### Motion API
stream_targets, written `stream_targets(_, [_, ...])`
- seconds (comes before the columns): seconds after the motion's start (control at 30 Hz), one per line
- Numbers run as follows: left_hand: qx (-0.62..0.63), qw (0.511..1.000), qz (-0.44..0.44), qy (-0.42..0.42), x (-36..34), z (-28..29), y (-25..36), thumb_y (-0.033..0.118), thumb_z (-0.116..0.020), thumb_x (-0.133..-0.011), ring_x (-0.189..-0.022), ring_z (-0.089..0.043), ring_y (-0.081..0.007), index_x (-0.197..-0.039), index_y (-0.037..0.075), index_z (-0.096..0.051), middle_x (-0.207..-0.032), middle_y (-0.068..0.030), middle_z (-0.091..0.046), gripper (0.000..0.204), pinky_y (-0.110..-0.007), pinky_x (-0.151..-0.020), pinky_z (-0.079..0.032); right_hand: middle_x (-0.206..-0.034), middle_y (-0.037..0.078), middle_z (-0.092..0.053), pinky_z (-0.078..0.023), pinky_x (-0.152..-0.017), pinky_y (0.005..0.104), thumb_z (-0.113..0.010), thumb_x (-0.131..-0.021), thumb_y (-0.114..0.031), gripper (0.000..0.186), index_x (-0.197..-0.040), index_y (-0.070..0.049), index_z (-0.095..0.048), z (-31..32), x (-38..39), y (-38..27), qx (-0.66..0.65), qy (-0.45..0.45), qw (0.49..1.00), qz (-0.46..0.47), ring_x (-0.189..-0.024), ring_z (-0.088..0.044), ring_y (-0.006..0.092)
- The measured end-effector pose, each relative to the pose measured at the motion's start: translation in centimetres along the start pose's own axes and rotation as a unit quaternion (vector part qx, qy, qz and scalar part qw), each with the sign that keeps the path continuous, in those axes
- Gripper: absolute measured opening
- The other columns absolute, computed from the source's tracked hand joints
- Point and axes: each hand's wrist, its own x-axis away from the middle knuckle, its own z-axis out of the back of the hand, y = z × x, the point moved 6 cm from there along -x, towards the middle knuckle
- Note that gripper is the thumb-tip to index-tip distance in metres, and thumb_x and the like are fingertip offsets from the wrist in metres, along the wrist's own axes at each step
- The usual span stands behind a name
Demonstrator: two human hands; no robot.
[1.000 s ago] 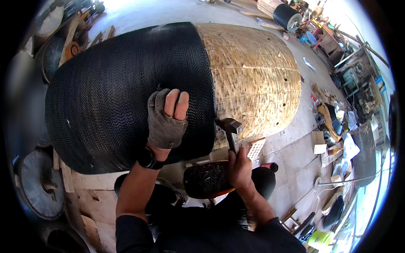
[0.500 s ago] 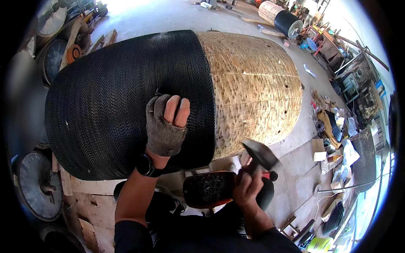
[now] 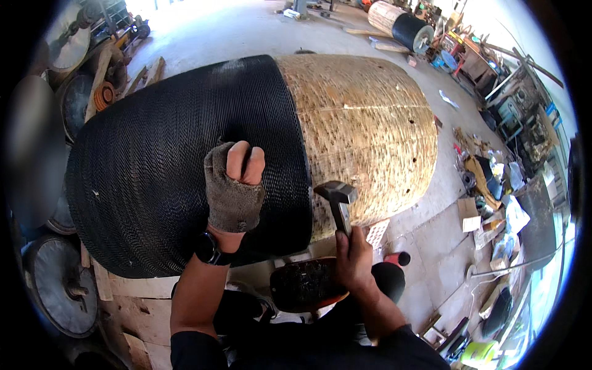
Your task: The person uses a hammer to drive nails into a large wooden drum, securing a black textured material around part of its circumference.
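A large drum lies sideways, its left part wrapped in ridged black material [image 3: 142,179], its right part bare, speckled tan wood [image 3: 364,123]. My left hand [image 3: 231,185], in a grey fingerless glove, is closed against the black part near its right edge; a small dark piece shows above the fingers, too small to name. My right hand [image 3: 353,262] grips the handle of a hammer [image 3: 336,192], whose head is over the seam between black and tan, right of my left hand. Below, a dark oblong tray [image 3: 302,283] holds small pieces, probably metal but unclear, between my arms.
Round metal discs [image 3: 61,283] and planks [image 3: 102,277] line the left. A second, smaller drum [image 3: 410,34] lies at the back right. Cardboard, plastic bags [image 3: 515,216], scrap and a yellow-green bucket [image 3: 478,351] lie along the right wall.
The hammer swung down and right, blurred, then came back up to the seam. My left hand has moved slightly left and stays closed. The drum appears lower in view.
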Motion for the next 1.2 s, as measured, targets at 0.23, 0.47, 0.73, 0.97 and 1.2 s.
stream_targets(0.23, [-0.023,0.999,0.024,-0.025,0.0,-0.1,-0.4,-0.001,-0.064,-0.074,-0.103,-0.057,-0.0323,-0.114,0.006,-0.06,-0.113,-0.0137,-0.056,0.041,-0.047,-0.09,-0.049,-0.074,0.022,-0.063,-0.048,-0.055,0.041,-0.055,-0.094,-0.01,0.023,-0.112,0.004,-0.051,1.4,2.0,-0.5,-0.076,0.109,0.99,0.048,-0.059,-0.059,0.0405])
stream_targets(0.47, [0.097,0.995,0.001,0.007,1.3,1.8,4.5,0.0,-0.062,-0.087,-0.093,-0.062,-0.0306,-0.115,0.002,-0.059,-0.1,-0.0127,-0.062,0.028,-0.045,-0.088,-0.05,-0.071,0.028,-0.059,-0.045,-0.059,0.0501,-0.06,-0.099,-0.019,0.02,-0.095,-0.001,-0.05,-0.2,5.0,3.7,-0.128,0.011,0.986,-0.105,-0.07,-0.059,0.0495])
stream_targets(0.73, [0.261,0.958,0.089,-0.081,7.1,-0.5,10.1,-0.001,-0.066,-0.087,-0.096,-0.065,-0.0286,-0.134,0.005,-0.052,-0.099,-0.0109,-0.067,0.05,-0.045,-0.091,-0.049,-0.071,0.026,-0.059,-0.046,-0.059,0.0494,-0.06,-0.099,-0.021,0.023,-0.097,-0.001,-0.051,-0.4,5.6,4.5,-0.135,-0.025,0.982,-0.133,-0.069,-0.06,0.048])
stream_targets(0.97, [0.207,0.959,0.093,-0.169,5.4,-0.2,10.5,-0.002,-0.069,-0.08,-0.091,-0.063,-0.0261,-0.136,0.005,-0.049,-0.095,-0.0103,-0.064,0.06,-0.042,-0.082,-0.051,-0.073,0.025,-0.06,-0.047,-0.06,0.0482,-0.06,-0.099,-0.022,0.023,-0.103,0.0,-0.054,-0.5,5.5,4.5,-0.14,-0.032,0.982,-0.119,-0.069,-0.062,0.0463])
stream_targets(1.2, [0.212,0.939,0.193,-0.192,5.0,-1.8,11.2,0.001,-0.071,-0.075,-0.085,-0.058,-0.0289,-0.137,0.002,-0.045,-0.092,-0.0093,-0.057,0.068,-0.046,-0.085,-0.045,-0.076,0.026,-0.062,-0.049,-0.059,0.0513,-0.064,-0.096,-0.019,0.023,-0.101,-0.001,-0.05,0.7,4.5,2.3,-0.15,-0.011,0.986,-0.066,-0.072,-0.063,0.0478])
